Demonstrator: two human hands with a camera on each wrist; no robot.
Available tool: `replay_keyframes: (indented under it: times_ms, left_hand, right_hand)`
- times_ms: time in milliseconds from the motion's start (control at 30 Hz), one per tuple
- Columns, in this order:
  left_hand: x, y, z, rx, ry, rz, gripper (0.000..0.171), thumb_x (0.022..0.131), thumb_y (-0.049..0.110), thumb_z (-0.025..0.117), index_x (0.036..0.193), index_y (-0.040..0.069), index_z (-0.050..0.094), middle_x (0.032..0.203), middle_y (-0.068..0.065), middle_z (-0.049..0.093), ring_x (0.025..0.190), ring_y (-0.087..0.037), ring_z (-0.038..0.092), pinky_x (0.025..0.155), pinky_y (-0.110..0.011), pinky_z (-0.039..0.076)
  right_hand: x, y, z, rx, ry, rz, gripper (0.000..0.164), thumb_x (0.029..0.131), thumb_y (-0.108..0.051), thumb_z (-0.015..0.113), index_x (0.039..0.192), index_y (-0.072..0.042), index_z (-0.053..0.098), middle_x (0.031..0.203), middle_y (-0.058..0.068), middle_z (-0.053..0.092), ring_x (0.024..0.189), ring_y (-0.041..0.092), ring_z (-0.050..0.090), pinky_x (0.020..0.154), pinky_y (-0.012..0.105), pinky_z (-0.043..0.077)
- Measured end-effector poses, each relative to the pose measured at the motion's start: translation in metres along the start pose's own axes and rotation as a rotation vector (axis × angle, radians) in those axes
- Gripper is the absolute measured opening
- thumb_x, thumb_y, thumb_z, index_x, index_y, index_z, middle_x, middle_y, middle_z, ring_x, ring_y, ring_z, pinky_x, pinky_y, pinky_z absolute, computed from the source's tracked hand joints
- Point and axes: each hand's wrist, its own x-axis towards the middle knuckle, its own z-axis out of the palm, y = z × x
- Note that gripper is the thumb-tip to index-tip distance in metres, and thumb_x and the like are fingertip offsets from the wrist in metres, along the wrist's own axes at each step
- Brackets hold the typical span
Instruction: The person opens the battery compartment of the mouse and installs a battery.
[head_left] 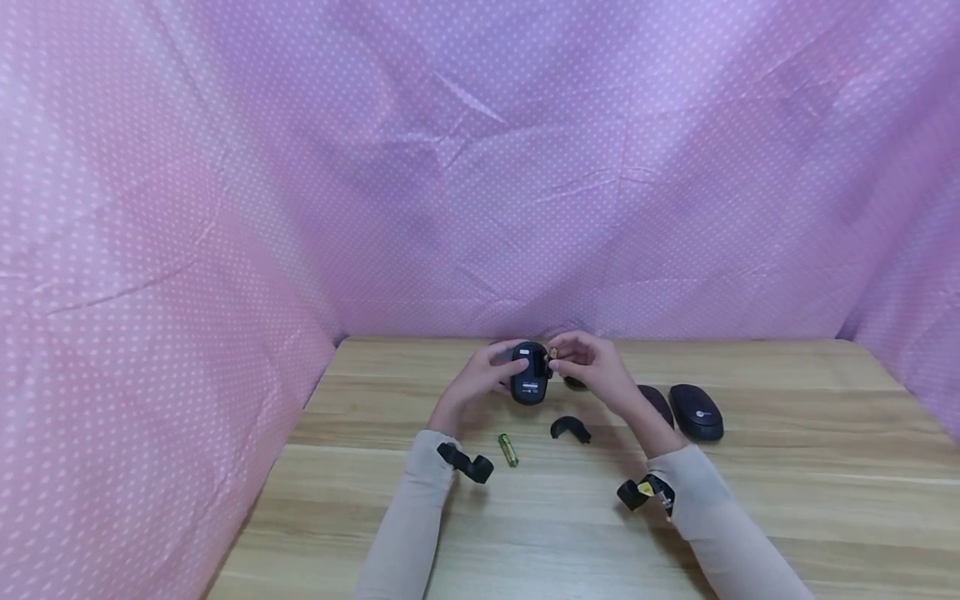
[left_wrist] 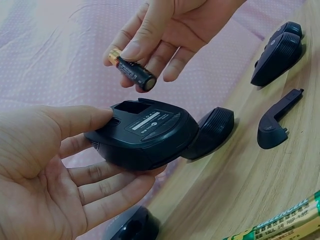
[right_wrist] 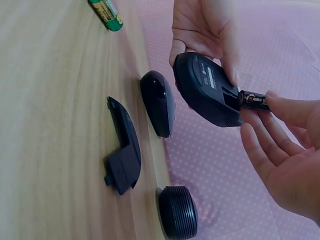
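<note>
Nearest on the table (head_left: 540,533): green battery (head_left: 508,450), print including "1.5V". Beyond: loose cover (left_wrist: 270,122). Farther: left hand (left_wrist: 50,170) grips a mouse (left_wrist: 160,132), thumb on its underside; its label is too small to read. Right hand (head_left: 596,367) pinches a dark battery (left_wrist: 132,72), long axis slanted, dark end toward the mouse's open slot (left_wrist: 131,107); contact unconfirmed.

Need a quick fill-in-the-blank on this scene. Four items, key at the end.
1. The left hand holds an upturned computer ____.
2. The right hand pinches a small black-and-gold ____.
3. The curved cover lying on the table is coloured ____.
4. In the head view, the green-and-gold battery lies to the cover's ____ side.

Missing words: mouse; battery; black; left.
</note>
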Motion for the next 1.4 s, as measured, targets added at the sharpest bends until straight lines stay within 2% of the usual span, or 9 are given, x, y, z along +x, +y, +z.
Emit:
replay_keyframes:
  times_ms: [400, 700, 833, 1033, 1233, 1400]
  left_hand:
    - [0.002, -0.003, 0.005, -0.01, -0.019, 0.002, 0.045, 0.1, 0.025, 0.066, 0.143, 0.016, 0.059, 0.133, -0.017, 0.065, 0.084, -0.017, 0.07, 0.077, -0.035, 0.063]
    - [0.0, 0.0, 0.01, -0.001, -0.033, 0.04, 0.045, 0.1, 0.025, 0.068, 0.143, 0.016, 0.059, 0.137, -0.018, 0.062, 0.096, -0.019, 0.072, 0.079, -0.035, 0.063]
    - [0.0, 0.0, 0.012, -0.007, -0.041, 0.044, 0.044, 0.1, 0.021, 0.067, 0.143, 0.016, 0.06, 0.138, -0.022, 0.061, 0.098, -0.019, 0.071, 0.079, -0.033, 0.063]
    - [0.0, -0.001, 0.012, 0.008, -0.049, 0.051, 0.045, 0.1, 0.02, 0.067, 0.144, 0.016, 0.059, 0.137, -0.026, 0.061, 0.089, -0.017, 0.072, 0.077, -0.032, 0.063]
    - [-0.002, 0.002, 0.013, -0.006, -0.034, 0.059, 0.046, 0.099, 0.024, 0.069, 0.144, 0.017, 0.059, 0.13, -0.021, 0.066, 0.088, -0.018, 0.073, 0.078, -0.034, 0.063]
    - [-0.003, 0.003, 0.012, -0.02, -0.021, 0.05, 0.045, 0.099, 0.023, 0.068, 0.143, 0.017, 0.06, 0.129, -0.022, 0.068, 0.089, -0.019, 0.073, 0.079, -0.035, 0.063]
  right_hand:
    - [-0.001, 0.005, 0.007, -0.042, 0.08, -0.025, 0.027, 0.088, -0.001, 0.077, 0.113, 0.006, 0.068, 0.107, 0.027, 0.071, 0.088, 0.006, 0.069, 0.079, 0.017, 0.058]
    - [-0.004, 0.002, 0.01, -0.15, 0.112, -0.029, 0.024, 0.089, -0.003, 0.077, 0.112, 0.002, 0.072, 0.106, 0.022, 0.074, 0.093, 0.028, 0.072, 0.076, 0.014, 0.057]
    - [-0.006, 0.002, 0.011, -0.218, 0.128, -0.045, 0.023, 0.089, -0.002, 0.077, 0.111, 0.001, 0.072, 0.103, 0.02, 0.075, 0.089, 0.027, 0.072, 0.074, 0.014, 0.057]
    - [-0.006, 0.001, 0.011, -0.282, 0.153, -0.069, 0.022, 0.088, -0.001, 0.077, 0.11, -0.001, 0.074, 0.103, 0.017, 0.073, 0.087, 0.024, 0.07, 0.072, 0.016, 0.057]
    - [-0.006, 0.001, 0.011, -0.315, 0.16, -0.077, 0.023, 0.086, -0.001, 0.079, 0.108, -0.001, 0.076, 0.104, 0.017, 0.069, 0.092, 0.029, 0.067, 0.072, 0.014, 0.055]
    - [-0.005, 0.002, 0.01, -0.311, 0.148, -0.052, 0.019, 0.092, -0.01, 0.076, 0.11, -0.003, 0.077, 0.11, 0.016, 0.071, 0.101, 0.029, 0.066, 0.078, 0.014, 0.054]
